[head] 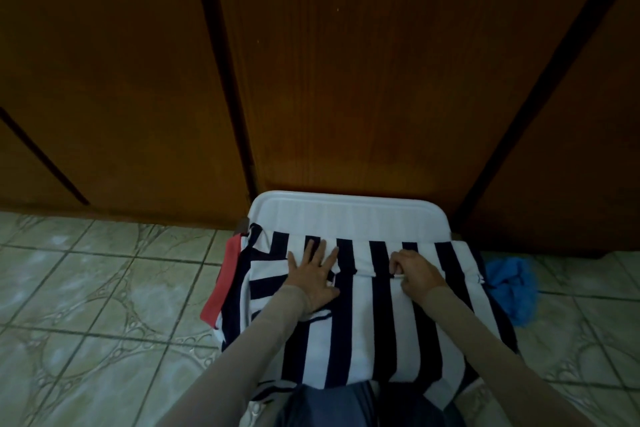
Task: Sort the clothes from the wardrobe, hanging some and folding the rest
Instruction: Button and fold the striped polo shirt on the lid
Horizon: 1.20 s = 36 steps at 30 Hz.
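A navy-and-white striped garment (367,329) lies spread over a white plastic lid (346,215) on the floor, right in front of the closed wooden wardrobe doors (346,80). My left hand (317,274) presses flat on the striped cloth with fingers spread. My right hand (417,274) has curled fingers that pinch a folded edge of the same garment. A red band of cloth (221,284) hangs off the lid's left side.
A crumpled blue cloth (512,284) lies on the tiled floor to the right of the lid. Green patterned tiles (104,305) stretch to the left and right. Dark blue fabric (332,406) shows at the bottom edge, close to me.
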Tool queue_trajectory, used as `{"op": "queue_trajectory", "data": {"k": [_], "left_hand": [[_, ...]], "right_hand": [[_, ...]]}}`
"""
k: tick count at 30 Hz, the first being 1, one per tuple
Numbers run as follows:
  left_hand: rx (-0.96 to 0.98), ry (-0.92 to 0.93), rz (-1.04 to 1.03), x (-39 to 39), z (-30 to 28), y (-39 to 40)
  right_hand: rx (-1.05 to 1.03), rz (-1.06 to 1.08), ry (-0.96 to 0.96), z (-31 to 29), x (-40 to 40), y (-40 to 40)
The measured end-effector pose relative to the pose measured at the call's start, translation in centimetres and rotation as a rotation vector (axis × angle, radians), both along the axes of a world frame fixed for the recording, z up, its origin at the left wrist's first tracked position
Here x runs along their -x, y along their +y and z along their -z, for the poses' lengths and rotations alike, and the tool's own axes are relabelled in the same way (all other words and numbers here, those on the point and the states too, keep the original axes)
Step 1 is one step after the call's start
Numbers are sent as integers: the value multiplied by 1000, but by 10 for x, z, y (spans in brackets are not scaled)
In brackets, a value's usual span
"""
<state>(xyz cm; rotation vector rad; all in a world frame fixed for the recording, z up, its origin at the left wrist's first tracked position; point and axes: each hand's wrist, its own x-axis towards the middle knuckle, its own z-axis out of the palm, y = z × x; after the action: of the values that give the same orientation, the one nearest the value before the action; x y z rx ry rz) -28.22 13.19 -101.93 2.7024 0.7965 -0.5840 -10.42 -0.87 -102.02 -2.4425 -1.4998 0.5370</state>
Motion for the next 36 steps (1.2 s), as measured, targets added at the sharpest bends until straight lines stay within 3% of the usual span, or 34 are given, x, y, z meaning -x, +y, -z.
{"op": "queue_trajectory", "data": {"k": [4, 11, 15, 23, 28, 32, 36], "left_hand": [[-63, 121, 56, 1, -5, 6], [-93, 212, 73, 0, -10, 9], [-111, 231, 20, -6, -6, 3], [-68, 211, -33, -12, -7, 5], [32, 79, -48, 2, -5, 11], [274, -167, -233, 23, -10, 24], [400, -370, -462, 58, -17, 38]], "right_hand": [[11, -1, -22, 2, -4, -13], [2, 165, -263, 0, -20, -39], [131, 228, -339, -2, -25, -45], [111, 394, -276, -10, -35, -52], [13, 129, -153, -3, -11, -36], [-92, -53, -17, 1, 26, -8], [-167, -265, -6, 0, 70, 26]]}}
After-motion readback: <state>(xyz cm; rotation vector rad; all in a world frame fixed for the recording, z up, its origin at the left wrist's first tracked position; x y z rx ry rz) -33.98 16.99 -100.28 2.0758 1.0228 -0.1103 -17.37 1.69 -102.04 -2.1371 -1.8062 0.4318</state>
